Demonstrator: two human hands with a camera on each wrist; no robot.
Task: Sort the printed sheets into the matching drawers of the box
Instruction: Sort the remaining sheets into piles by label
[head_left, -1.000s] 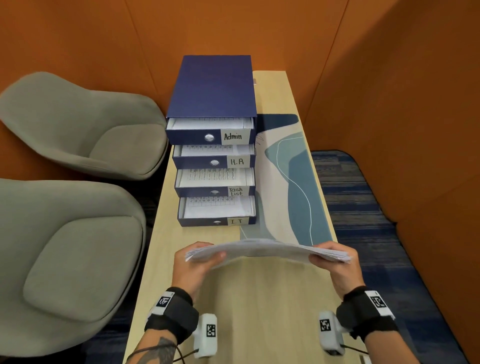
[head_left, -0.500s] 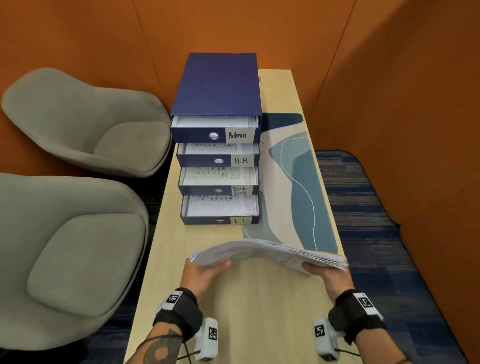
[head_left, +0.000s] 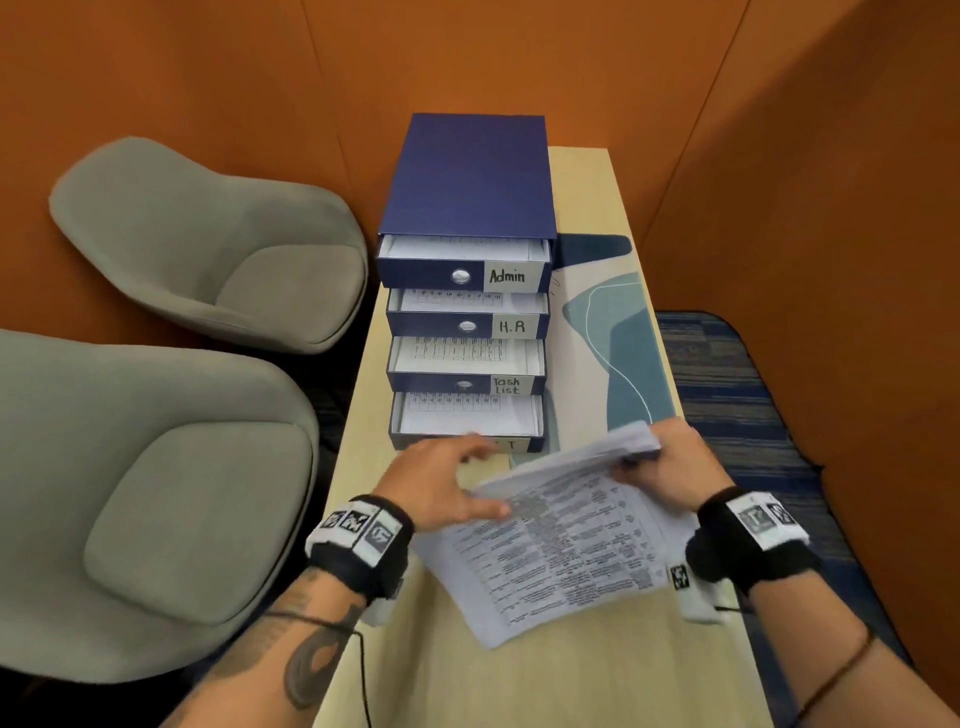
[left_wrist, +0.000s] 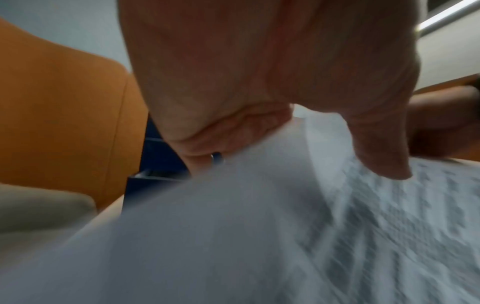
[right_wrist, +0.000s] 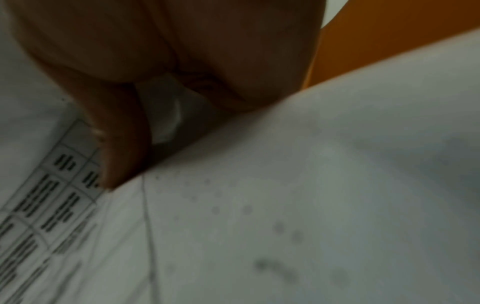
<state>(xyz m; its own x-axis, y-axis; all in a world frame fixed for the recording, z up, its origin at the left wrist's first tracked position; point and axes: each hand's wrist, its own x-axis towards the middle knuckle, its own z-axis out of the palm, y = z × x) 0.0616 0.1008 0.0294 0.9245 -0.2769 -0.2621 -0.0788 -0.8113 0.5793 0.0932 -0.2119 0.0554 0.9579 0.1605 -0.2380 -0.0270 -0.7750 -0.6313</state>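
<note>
A blue drawer box (head_left: 467, 176) stands on the table with its four drawers pulled out, labelled Admin (head_left: 511, 275), H.R (head_left: 511, 326), Task List (head_left: 506, 385) and I T (head_left: 511, 445). Each drawer holds printed paper. Just in front of the box I hold a stack of printed sheets (head_left: 561, 545), tilted with its printed face towards me. My left hand (head_left: 441, 483) pinches the stack's left edge, thumb (left_wrist: 384, 156) on top and fingers under it. My right hand (head_left: 670, 467) grips the far right corner, with its thumb (right_wrist: 122, 148) on the printed face of the sheets (right_wrist: 285, 205).
The narrow wooden table (head_left: 467, 675) carries a blue-and-cream desk mat (head_left: 623, 353) to the right of the box. Two grey armchairs (head_left: 208, 249) (head_left: 156, 493) stand close on the left. Orange walls close in behind and on the right, above blue carpet (head_left: 727, 389).
The stack, held level by both ends before, has tipped up so that its printed face shows. It has come nearer to me. My left hand has shifted along the left edge.
</note>
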